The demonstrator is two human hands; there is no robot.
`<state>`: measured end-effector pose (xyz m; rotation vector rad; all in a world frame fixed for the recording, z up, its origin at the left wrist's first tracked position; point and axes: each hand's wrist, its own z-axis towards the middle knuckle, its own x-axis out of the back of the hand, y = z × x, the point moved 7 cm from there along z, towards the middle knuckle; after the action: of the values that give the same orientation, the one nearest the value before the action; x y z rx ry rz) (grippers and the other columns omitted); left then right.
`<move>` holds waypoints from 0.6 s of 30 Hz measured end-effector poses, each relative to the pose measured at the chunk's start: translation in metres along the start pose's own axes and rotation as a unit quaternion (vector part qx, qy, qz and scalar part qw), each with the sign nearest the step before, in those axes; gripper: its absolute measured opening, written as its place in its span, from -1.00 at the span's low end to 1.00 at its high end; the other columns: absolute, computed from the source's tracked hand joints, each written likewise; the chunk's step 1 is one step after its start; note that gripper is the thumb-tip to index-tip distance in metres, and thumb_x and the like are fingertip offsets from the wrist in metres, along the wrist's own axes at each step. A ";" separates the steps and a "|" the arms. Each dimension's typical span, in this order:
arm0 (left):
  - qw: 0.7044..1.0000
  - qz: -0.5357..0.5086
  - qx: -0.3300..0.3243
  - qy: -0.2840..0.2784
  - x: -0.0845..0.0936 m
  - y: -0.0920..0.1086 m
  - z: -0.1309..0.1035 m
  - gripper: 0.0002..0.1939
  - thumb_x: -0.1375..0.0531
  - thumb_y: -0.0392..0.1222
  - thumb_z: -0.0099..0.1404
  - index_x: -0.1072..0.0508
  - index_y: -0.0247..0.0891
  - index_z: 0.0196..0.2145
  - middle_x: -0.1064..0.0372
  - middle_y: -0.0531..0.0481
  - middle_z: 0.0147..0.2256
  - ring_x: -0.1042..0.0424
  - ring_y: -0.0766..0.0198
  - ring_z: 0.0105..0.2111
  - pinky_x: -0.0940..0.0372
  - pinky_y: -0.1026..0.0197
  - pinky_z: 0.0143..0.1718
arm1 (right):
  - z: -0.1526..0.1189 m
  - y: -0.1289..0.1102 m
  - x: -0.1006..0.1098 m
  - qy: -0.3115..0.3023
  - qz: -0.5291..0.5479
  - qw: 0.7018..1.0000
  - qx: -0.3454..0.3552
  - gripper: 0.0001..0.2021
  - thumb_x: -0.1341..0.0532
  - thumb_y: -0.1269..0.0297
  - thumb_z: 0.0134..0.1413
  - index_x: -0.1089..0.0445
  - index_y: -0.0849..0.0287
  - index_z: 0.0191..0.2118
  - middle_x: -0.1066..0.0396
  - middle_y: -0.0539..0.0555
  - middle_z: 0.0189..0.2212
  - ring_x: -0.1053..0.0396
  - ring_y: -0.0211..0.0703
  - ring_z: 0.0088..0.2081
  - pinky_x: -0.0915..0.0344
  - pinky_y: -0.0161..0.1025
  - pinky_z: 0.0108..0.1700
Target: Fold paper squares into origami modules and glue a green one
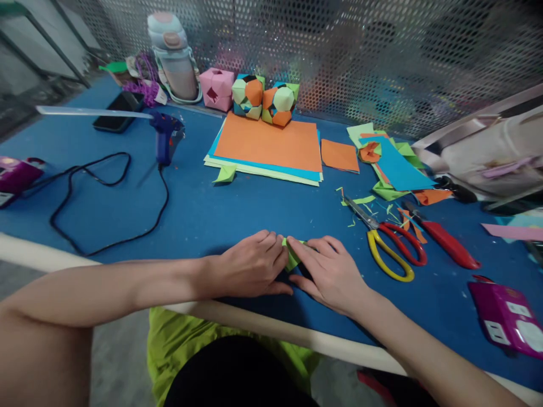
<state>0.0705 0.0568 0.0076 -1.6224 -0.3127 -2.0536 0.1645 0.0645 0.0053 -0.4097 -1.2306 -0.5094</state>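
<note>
A small piece of green folded paper (292, 257) lies near the table's front edge, mostly covered by my fingers. My left hand (252, 264) rests on the table with its fingers curled over the paper's left side. From the right, my right hand (333, 275) pinches the same paper, index finger along it and thumb below. How the paper is folded I cannot make out. Scissors (374, 226) with one red and one yellow handle lie to the right of my right hand, among thin green paper scraps (360, 200).
Beyond my hands lies a stack of coloured sheets (267, 144), with folded paper balls (280, 103) and a pink paper box (217, 89) behind. A blue glue gun (163, 135) with its cord, a phone (119, 112) and a bottle (178, 62) stand left. A red-handled cutter (452, 243) lies right.
</note>
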 end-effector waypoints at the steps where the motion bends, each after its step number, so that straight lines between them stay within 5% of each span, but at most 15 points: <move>1: 1.000 0.007 0.005 -0.008 0.001 0.000 0.000 -0.34 0.12 0.16 0.32 -0.34 -0.61 -0.09 -0.39 -0.43 -0.19 -0.37 -0.04 -0.15 -0.22 0.00 -0.11 | -0.001 0.000 0.002 0.009 -0.018 1.000 -0.010 -0.51 -0.07 0.16 0.19 -0.19 0.40 0.15 -0.48 0.26 -0.17 -0.34 0.04 -0.20 -0.16 -0.01 -0.09; 11: 0.994 0.054 0.074 -0.064 0.011 -0.016 -0.004 -0.45 0.06 0.15 0.30 -0.39 -0.48 -0.29 -0.34 -0.18 -0.51 -0.36 0.10 -0.48 -0.18 0.11 -0.43 | -0.014 0.011 0.026 0.034 -0.163 0.981 -0.095 -0.69 -0.10 0.17 0.18 -0.45 0.30 -0.18 -0.44 0.11 -0.61 -0.29 -0.06 -0.46 -0.10 -0.06 -0.18; 15: 0.989 0.015 0.125 -0.079 0.016 -0.046 -0.004 -0.57 0.09 0.00 0.34 -0.39 -0.37 -0.39 -0.34 -0.12 -0.55 -0.36 0.13 -0.51 -0.20 0.12 -0.44 | -0.019 0.020 0.028 0.037 -0.154 0.981 -0.116 -0.70 -0.13 0.16 0.15 -0.44 0.29 -0.17 -0.45 0.09 -0.59 -0.31 -0.06 -0.46 -0.09 -0.04 -0.17; 18: 0.983 -0.060 0.152 -0.079 0.018 -0.062 -0.003 -0.77 -0.01 -0.19 0.27 -0.40 -0.36 -0.26 -0.40 -0.15 -0.34 -0.39 0.12 -0.33 -0.26 0.13 -0.33 | -0.020 0.026 0.031 0.060 -0.115 0.983 -0.132 -0.72 -0.14 0.24 0.14 -0.38 0.25 -0.07 -0.52 0.12 -0.39 -0.36 -0.04 -0.36 -0.09 -0.03 -0.13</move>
<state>0.0334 0.1037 0.0314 -1.6080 -0.7587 -1.8555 0.2032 0.0703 0.0282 -0.4547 -1.1022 -0.8895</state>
